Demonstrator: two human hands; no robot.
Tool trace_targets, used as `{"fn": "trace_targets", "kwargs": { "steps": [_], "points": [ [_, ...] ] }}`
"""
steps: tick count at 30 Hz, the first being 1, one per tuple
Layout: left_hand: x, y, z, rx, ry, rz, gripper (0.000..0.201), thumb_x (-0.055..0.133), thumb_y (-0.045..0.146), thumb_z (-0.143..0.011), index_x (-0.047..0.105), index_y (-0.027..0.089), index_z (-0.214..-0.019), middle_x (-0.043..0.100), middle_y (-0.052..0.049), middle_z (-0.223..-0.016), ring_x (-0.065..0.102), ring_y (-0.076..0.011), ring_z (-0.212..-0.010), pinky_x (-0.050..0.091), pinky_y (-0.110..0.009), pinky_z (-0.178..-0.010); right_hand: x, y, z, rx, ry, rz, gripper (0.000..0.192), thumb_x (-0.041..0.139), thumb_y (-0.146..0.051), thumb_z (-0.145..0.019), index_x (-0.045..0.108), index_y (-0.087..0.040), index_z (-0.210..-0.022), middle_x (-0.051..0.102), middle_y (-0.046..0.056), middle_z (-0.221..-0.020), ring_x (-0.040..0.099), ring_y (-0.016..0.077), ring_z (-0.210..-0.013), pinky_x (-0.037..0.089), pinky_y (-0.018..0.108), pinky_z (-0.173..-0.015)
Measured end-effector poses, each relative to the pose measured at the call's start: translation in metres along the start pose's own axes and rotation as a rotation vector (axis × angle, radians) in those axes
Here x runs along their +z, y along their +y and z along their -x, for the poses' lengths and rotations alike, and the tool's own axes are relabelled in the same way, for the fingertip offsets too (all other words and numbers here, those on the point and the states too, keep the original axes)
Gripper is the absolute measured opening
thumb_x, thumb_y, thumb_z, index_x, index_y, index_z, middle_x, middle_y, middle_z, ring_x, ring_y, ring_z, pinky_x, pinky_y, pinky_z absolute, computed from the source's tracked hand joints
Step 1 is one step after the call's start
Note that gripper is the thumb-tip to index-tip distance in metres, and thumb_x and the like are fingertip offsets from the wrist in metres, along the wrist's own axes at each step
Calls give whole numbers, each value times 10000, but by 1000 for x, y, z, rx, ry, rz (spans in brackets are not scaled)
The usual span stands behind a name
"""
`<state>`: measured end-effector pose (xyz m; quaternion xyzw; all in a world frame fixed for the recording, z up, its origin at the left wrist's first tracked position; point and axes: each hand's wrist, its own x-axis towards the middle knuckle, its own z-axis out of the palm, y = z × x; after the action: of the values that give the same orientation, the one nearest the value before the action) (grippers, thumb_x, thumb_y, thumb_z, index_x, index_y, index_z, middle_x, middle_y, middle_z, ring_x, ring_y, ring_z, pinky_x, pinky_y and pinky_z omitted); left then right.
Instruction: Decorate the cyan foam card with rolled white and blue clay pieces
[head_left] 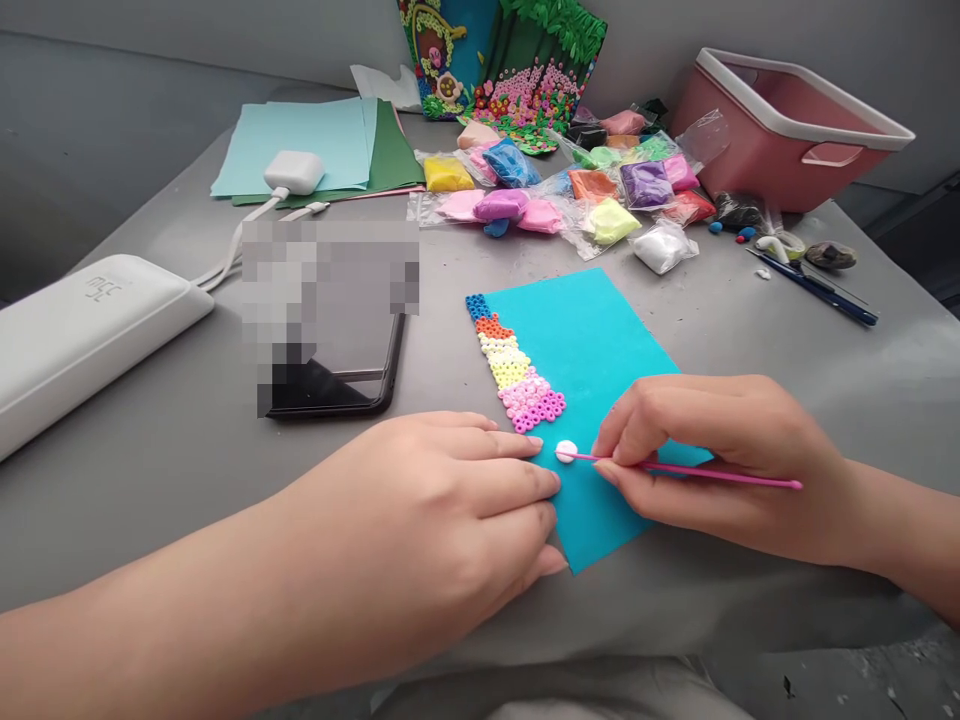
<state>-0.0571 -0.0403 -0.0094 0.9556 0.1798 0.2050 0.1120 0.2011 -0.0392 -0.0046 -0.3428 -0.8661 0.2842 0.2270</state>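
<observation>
A turquoise card lies on the grey table in front of me. Along its left edge runs a band of small clay rings in blue, orange, white, yellow and pink. My right hand grips a thin pink stick tool like a pen, its tip pressed into a small white clay ball just below the pink rings. My left hand rests flat on the card's near left corner, fingers together, holding nothing.
A black phone and a white power bank lie to the left, cabled to a white earbud case. Several bags of coloured clay, coloured papers, a pink tub, dark pens and a clay picture sit behind.
</observation>
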Motion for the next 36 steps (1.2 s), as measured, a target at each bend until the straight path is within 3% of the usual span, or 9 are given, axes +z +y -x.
{"fn": "trace_targets", "kwargs": {
  "steps": [7,24,36],
  "points": [
    [1,0,0,14,13,10,257,557,243,-1018,770,209,-877,806,-34,-849,775,-184,-916,577,-305,-1021,1,2,2,-29,7,6,218,619,-92,-922,516,-192,-759,697,-7,-801,645,91,-708,470,221,-599],
    [1,0,-1,18,8,-2,314,521,249,-1039,769,210,-850,825,-33,-906,778,-179,-933,578,-286,-997,1,10,6,-170,9,-18,195,619,-68,-940,526,-206,-839,669,7,-807,664,106,-764,529,209,-674],
    [1,0,-2,48,8,1,279,546,258,-1040,803,190,-957,836,43,-973,780,-175,-943,570,-307,-953,4,14,4,-138,74,-61,193,651,-76,-917,543,-199,-814,683,10,-799,643,116,-766,517,252,-677]
  ]
}}
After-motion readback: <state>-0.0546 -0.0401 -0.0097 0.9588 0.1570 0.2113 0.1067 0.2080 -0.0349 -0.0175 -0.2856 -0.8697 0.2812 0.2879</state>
